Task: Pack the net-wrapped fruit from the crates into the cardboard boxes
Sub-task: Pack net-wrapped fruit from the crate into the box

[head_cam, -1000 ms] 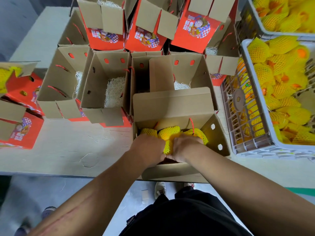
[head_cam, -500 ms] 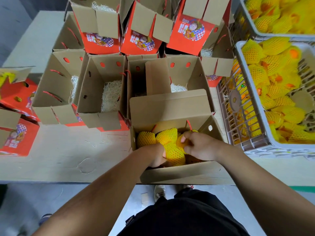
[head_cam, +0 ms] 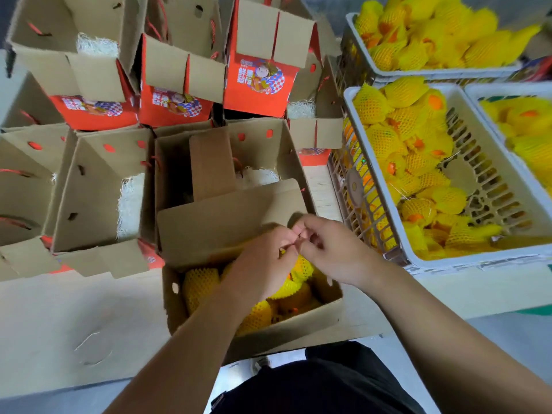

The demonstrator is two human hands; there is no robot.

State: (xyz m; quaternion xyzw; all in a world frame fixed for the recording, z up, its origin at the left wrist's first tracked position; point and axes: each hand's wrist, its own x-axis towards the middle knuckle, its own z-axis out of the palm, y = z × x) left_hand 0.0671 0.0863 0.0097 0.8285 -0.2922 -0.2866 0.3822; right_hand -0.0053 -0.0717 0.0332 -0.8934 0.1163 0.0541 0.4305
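While the table (head_cam: 74, 318) carries the open cardboard box (head_cam: 268, 333) at its near edge, net-wrapped fruit (head_cam: 198, 283) fills that box, lying below the fingers (head_cam: 294, 245); left hand (head_cam: 263, 264) and right hand (head_cam: 331, 249) meet fingertip to fingertip above the box, curled, pinching something too small to tell.

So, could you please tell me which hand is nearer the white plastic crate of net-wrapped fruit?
Right. The right hand is over the open cardboard box's crate-side edge, beside the white plastic crate; the left hand sits farther away, over the box's middle.
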